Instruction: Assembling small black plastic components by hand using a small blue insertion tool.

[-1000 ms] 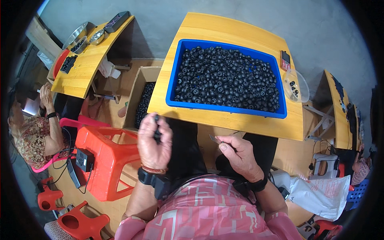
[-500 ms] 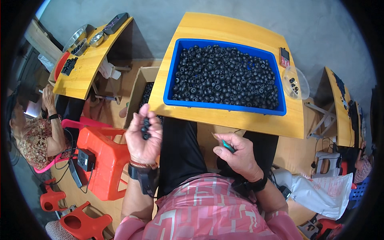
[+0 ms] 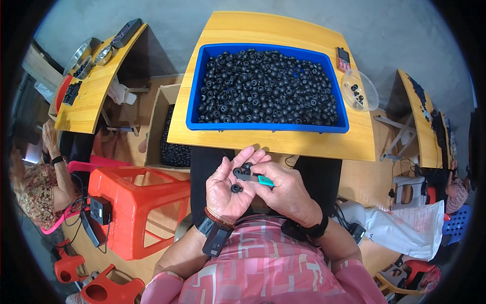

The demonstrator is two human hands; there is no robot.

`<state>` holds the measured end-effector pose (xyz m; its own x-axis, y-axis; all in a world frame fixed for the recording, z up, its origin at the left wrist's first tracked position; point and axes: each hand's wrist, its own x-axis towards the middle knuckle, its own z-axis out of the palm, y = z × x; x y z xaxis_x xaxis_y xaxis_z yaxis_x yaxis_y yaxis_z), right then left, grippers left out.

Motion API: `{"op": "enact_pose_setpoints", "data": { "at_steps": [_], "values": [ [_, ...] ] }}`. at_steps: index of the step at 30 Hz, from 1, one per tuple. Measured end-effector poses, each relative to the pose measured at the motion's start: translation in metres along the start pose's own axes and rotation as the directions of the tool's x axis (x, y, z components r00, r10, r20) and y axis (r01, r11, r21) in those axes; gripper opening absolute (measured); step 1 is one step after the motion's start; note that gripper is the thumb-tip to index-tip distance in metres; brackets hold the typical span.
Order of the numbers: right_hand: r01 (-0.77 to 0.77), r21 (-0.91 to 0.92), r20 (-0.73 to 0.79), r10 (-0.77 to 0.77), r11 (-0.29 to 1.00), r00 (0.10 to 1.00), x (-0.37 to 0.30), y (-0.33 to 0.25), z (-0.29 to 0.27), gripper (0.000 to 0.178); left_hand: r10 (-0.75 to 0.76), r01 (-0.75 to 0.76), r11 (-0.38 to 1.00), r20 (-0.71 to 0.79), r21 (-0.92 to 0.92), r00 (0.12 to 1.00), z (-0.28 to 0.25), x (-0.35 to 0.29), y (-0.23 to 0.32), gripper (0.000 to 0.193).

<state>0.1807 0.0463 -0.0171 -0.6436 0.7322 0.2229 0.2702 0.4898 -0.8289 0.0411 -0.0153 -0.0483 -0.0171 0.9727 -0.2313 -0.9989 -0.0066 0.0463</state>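
Observation:
My left hand (image 3: 221,196) is turned palm up and cupped, with several small black round parts (image 3: 236,188) resting on the palm and fingers. Each looks like a little hollow ball. Between thumb and fingers, my right hand (image 3: 291,191) grips a small knife with a green handle (image 3: 266,181). Its thin grey blade lies over the left palm, against or very close to the black parts. Both hands are just below the table's front edge. A blue tray (image 3: 268,127) on the table is heaped with the same black parts.
The yellow table (image 3: 362,144) also carries a phone (image 3: 343,59) and a clear plastic bowl (image 3: 372,91) with several black parts. On the floor, left, a cardboard box (image 3: 153,137) holds more. A red stool (image 3: 116,223) stands beside me. Another person (image 3: 43,187) sits at far left.
My left hand has moved right, and my right hand has moved left with the knife, so they now meet. The blade now shows over the left palm.

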Motion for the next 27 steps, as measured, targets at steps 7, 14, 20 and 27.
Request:
{"op": "enact_pose_setpoints", "data": {
  "at_steps": [7,14,20,27],
  "values": [
    [-0.17,0.203,-0.007,0.175,0.964,0.985,0.001,0.003,0.004,0.021,0.013,-0.011,0.999,-0.059,0.042,0.998,-0.001,-0.002,0.009,0.047],
    [-0.294,0.652,0.121,0.288,0.698,0.95,0.004,0.012,0.008,0.014,-0.078,0.104,0.956,-0.104,0.275,0.991,-0.016,-0.009,0.006,0.03],
    [-0.259,0.523,0.116,0.233,0.812,0.966,0.002,0.01,0.004,0.023,-0.17,0.179,0.97,-0.069,0.163,0.983,-0.018,-0.01,0.008,0.019],
    [-0.124,0.376,0.109,0.089,0.918,0.99,0.007,0.01,-0.003,0.022,-0.135,0.158,0.947,-0.099,0.281,0.986,-0.013,-0.01,0.013,0.013]
  ]
}}
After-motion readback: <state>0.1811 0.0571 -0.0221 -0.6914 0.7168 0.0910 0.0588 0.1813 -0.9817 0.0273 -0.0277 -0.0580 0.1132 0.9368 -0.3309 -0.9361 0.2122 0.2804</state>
